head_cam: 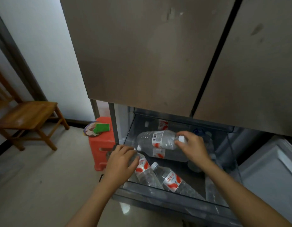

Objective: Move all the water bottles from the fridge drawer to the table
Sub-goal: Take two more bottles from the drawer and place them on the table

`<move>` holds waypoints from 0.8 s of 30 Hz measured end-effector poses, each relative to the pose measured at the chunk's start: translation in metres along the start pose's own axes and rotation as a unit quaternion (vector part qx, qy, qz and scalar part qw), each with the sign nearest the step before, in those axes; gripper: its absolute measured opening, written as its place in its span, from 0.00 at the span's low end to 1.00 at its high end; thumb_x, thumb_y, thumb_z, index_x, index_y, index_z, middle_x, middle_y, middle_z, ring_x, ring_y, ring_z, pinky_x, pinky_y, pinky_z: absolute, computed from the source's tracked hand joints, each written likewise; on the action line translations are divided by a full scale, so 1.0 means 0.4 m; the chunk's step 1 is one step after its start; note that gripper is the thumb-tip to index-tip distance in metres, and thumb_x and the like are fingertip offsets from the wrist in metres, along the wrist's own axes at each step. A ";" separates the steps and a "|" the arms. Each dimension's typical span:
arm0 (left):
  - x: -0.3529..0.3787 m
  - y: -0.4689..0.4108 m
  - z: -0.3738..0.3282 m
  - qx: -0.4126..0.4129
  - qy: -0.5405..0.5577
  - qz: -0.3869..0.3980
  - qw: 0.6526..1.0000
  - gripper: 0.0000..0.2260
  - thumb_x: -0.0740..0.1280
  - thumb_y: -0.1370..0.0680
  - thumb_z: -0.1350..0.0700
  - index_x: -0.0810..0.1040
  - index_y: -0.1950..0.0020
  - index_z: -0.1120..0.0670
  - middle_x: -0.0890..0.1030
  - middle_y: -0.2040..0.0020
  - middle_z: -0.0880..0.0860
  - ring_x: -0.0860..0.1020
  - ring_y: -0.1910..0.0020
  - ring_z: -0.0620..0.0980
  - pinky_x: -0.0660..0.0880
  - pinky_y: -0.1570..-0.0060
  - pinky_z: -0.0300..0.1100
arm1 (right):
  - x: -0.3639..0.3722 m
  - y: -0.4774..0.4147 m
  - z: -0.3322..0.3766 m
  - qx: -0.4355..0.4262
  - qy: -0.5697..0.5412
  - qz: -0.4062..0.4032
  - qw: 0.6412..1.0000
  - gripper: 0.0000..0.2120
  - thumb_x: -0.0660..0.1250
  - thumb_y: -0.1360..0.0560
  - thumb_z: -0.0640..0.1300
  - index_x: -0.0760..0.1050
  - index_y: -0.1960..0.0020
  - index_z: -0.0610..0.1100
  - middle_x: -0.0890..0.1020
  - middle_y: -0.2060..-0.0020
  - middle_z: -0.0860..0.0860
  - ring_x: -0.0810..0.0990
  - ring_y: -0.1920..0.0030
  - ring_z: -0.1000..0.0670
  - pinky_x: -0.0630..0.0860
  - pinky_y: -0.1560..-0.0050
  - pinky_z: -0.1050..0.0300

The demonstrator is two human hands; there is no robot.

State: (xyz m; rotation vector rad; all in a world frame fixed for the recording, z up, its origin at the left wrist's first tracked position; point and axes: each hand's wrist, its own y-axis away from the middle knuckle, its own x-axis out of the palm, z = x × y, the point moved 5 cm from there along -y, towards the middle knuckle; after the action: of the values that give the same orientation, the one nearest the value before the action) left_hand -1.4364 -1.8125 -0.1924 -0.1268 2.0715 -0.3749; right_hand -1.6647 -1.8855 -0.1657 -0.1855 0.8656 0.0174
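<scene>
At the centre of the frame, a clear water bottle with a red-and-white label is gripped at its neck, beside the white cap, by the right hand. It is seen lying on its side in the open fridge drawer, over a fourth bottle. Lower left, the top end of a second bottle is clasped by the curled fingers of the left hand. A third bottle is seen just beside the second on the drawer floor, and a fifth bottle at the back. A red plastic stool and a wooden chair are pictured at left.
</scene>
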 end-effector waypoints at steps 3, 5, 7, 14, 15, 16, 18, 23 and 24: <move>0.068 -0.049 0.003 -0.099 0.064 0.135 0.984 0.11 0.64 0.24 0.51 0.80 0.47 0.54 0.80 0.54 0.51 0.77 0.54 0.48 0.70 0.57 0.37 | -0.074 0.016 0.040 -0.032 0.015 -0.011 0.999 0.13 0.71 0.30 0.40 0.79 0.46 0.43 0.81 0.49 0.46 0.77 0.50 0.49 0.68 0.51 0.61; 0.111 -0.066 0.007 -0.151 0.077 0.208 0.963 0.11 0.63 0.24 0.51 0.80 0.49 0.55 0.78 0.61 0.50 0.77 0.62 0.45 0.69 0.65 0.36 | -0.109 0.024 0.048 -0.037 0.064 0.000 0.997 0.13 0.71 0.30 0.43 0.79 0.46 0.45 0.81 0.48 0.47 0.78 0.48 0.47 0.67 0.51 0.61; 0.145 -0.083 0.009 -0.170 0.049 0.248 0.952 0.11 0.62 0.24 0.51 0.79 0.52 0.57 0.78 0.61 0.52 0.78 0.61 0.49 0.69 0.66 0.38 | -0.141 0.033 0.035 -0.025 0.117 0.007 0.993 0.13 0.70 0.29 0.45 0.78 0.44 0.46 0.80 0.47 0.47 0.77 0.46 0.47 0.65 0.52 0.61; 0.235 -0.126 0.005 -0.212 0.009 0.307 0.928 0.12 0.60 0.23 0.47 0.75 0.52 0.56 0.78 0.54 0.54 0.76 0.55 0.50 0.71 0.55 0.42 | -0.200 0.052 0.000 -0.011 0.143 -0.025 0.989 0.13 0.69 0.28 0.43 0.77 0.44 0.44 0.80 0.47 0.46 0.76 0.45 0.46 0.69 0.48 0.55; 0.246 -0.130 0.002 -0.216 0.005 0.308 0.926 0.14 0.60 0.23 0.46 0.75 0.50 0.56 0.79 0.52 0.54 0.76 0.55 0.50 0.72 0.53 0.43 | -0.202 0.054 -0.007 -0.008 0.145 -0.026 0.989 0.13 0.69 0.28 0.43 0.77 0.43 0.44 0.80 0.47 0.46 0.76 0.45 0.46 0.69 0.47 0.55; 0.255 -0.131 0.001 -0.213 -0.005 0.309 0.927 0.15 0.60 0.23 0.45 0.75 0.48 0.56 0.79 0.50 0.55 0.76 0.53 0.50 0.73 0.51 0.43 | -0.198 0.054 -0.013 -0.005 0.149 -0.022 0.989 0.13 0.69 0.27 0.43 0.77 0.43 0.45 0.80 0.47 0.46 0.76 0.44 0.46 0.69 0.47 0.54; 0.269 -0.133 -0.008 -0.208 -0.037 0.309 0.927 0.19 0.59 0.24 0.42 0.74 0.44 0.55 0.78 0.44 0.56 0.76 0.48 0.52 0.72 0.45 0.46 | -0.184 0.058 -0.035 0.006 0.165 -0.006 0.986 0.14 0.68 0.27 0.44 0.76 0.42 0.45 0.80 0.46 0.46 0.76 0.44 0.45 0.70 0.46 0.53; 0.275 -0.128 0.013 -0.371 0.039 0.248 0.894 0.31 0.64 0.27 0.40 0.63 0.31 0.57 0.63 0.30 0.64 0.65 0.34 0.63 0.66 0.36 0.53 | -0.130 0.071 -0.076 0.008 0.157 0.009 0.987 0.15 0.69 0.27 0.43 0.76 0.41 0.45 0.80 0.45 0.46 0.75 0.42 0.46 0.70 0.44 0.54; 0.278 -0.125 0.028 -0.428 0.082 0.226 0.871 0.33 0.65 0.27 0.41 0.61 0.30 0.58 0.61 0.30 0.65 0.64 0.34 0.64 0.66 0.36 0.54 | -0.124 0.070 -0.077 0.003 0.149 0.003 0.989 0.15 0.69 0.28 0.43 0.76 0.41 0.45 0.80 0.45 0.46 0.75 0.42 0.46 0.70 0.44 0.54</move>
State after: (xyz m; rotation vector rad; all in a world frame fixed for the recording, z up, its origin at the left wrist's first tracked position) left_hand -1.4864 -1.8892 -0.2735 -0.1311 2.2097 0.8678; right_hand -1.7229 -1.8601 -0.1519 -0.1822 1.1651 -0.0083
